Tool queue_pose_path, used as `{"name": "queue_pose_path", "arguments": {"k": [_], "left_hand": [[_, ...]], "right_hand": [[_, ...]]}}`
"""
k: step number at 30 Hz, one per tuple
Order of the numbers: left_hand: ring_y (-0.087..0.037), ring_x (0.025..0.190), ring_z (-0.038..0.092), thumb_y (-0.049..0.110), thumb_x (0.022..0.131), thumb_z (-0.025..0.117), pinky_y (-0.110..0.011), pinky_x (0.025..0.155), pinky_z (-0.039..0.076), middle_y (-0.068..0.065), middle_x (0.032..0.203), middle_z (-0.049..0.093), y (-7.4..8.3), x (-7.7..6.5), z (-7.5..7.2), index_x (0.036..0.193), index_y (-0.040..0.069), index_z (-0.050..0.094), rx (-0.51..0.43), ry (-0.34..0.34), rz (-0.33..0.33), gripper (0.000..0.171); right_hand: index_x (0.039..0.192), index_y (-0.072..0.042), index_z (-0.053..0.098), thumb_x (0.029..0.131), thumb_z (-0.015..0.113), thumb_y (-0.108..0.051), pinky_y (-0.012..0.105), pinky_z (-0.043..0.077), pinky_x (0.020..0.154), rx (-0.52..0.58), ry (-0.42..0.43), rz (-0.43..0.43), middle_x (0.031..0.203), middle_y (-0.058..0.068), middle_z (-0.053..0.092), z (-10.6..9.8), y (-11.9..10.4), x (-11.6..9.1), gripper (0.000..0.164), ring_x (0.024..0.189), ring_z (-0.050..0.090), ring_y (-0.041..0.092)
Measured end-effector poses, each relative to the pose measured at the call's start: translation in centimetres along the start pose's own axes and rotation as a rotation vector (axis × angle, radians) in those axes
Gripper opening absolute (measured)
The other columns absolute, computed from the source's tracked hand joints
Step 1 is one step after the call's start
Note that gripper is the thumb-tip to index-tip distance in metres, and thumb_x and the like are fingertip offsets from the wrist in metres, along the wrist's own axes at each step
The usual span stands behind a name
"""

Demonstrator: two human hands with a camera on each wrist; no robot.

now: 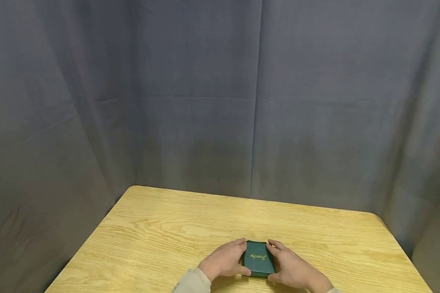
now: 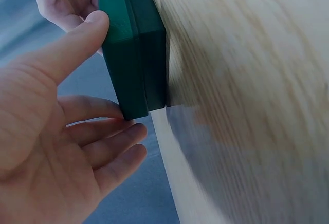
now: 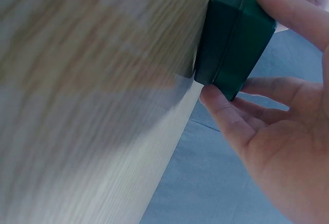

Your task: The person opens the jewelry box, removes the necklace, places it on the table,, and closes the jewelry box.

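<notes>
A small dark green jewelry box [image 1: 257, 262] with gold script lettering on its lid rests closed on the wooden table, close to the near side. My left hand [image 1: 224, 259] holds its left side, thumb at the near corner and fingers at the far one. On the opposite side my right hand [image 1: 292, 266] grips it the same way. The left wrist view shows the seam between lid and base of the jewelry box [image 2: 126, 49], with the thumb on the lid's edge. In the right wrist view, fingertips of my right hand [image 3: 288, 126] sit at the corner of the jewelry box [image 3: 239, 34].
The light wood-grain table [image 1: 161, 228] has rounded far corners. Grey curtains [image 1: 198, 101] hang behind it and along both sides, close to its edges. Pale sleeves [image 1: 194, 281] cover the forearms.
</notes>
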State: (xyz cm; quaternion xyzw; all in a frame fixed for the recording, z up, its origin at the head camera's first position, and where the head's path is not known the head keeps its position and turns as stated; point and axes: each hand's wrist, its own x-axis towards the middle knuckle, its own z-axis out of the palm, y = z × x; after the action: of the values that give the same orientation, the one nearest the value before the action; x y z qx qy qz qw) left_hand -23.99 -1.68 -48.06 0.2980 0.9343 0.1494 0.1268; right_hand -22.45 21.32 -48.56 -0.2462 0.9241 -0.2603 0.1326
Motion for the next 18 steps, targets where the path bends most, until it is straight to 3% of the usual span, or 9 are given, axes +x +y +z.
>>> {"name": "queue_pose_path", "arguments": {"k": [18], "left_hand": [[-0.022, 0.128, 0.043, 0.050, 0.080, 0.070, -0.032, 0.099, 0.039, -0.011, 0.144, 0.040, -0.29, -0.65, -0.15, 0.140, 0.005, 0.044, -0.020, 0.010, -0.004, 0.079]], "right_hand": [[0.139, 0.007, 0.040, 0.077, 0.078, -0.036, 0.053, 0.041, 0.093, -0.014, 0.000, -0.008, 0.144, 0.025, 0.032, 0.22, -0.90, 0.34, 0.085, 0.127, 0.038, 0.043]]}}
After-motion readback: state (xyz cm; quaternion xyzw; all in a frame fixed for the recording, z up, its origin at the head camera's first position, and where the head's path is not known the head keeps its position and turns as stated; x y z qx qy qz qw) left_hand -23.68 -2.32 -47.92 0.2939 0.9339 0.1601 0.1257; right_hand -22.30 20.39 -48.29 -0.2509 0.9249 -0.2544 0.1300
